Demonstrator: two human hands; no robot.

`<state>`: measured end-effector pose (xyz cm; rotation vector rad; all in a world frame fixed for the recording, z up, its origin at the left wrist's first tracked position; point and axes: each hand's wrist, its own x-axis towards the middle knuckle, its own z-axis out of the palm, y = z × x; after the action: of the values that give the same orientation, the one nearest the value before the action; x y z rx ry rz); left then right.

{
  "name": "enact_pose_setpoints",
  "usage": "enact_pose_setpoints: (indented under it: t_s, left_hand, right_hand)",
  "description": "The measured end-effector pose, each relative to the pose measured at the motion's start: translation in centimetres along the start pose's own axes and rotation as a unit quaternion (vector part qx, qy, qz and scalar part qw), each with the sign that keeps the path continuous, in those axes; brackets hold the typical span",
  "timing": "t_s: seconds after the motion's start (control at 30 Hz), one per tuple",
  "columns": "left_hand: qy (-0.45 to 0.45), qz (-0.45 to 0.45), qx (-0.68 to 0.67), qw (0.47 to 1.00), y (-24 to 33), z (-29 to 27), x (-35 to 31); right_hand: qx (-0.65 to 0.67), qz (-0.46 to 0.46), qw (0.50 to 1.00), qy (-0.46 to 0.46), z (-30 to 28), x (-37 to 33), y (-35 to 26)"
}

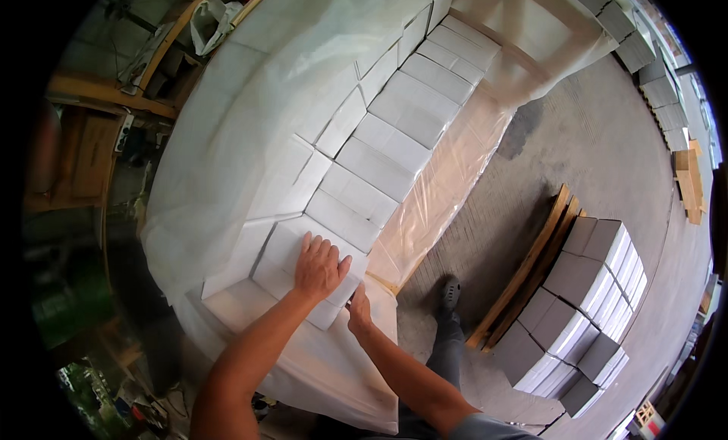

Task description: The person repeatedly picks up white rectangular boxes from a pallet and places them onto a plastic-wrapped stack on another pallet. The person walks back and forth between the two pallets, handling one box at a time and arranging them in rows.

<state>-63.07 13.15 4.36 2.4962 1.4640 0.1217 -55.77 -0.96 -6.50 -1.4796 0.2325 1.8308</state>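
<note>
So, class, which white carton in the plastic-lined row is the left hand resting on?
The carton at the row's near end: the left hand lies on its top, while the other cartons stretch beyond, untouched.

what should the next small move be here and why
Probably a gentle nudge with the right hand to square the white box with the row of white boxes beyond it: the left hand rests on top, the right is at its outer end, and the row continues from there.
</note>
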Motion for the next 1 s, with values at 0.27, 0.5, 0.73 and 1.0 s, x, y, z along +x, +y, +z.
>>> enact_pose_setpoints:
  t_s: [0.27,0.5,0.73,1.0]
  left_hand:
    - [0.043,0.011,-0.025,0.999,-2.2,0.8,0.0]
    - [0.077,0.04,-0.025,0.996,-0.9,0.1,1.5]
    - [0.06,0.05,-0.024,0.997,0.7,-0.5,2.1]
    - [0.059,0.048,-0.009,0.997,1.9,-0.1,1.5]
  right_hand:
    - [0.113,0.051,0.977,0.174,5.4,-0.8,-1.0]
    - [-0.171,-0.014,0.968,0.184,2.0,1.7,1.7]
    - [-0.132,0.082,0.985,-0.075,-8.5,0.2,-5.3]
    - [-0.06,0.031,0.984,0.163,-38.2,-8.9,-13.9]
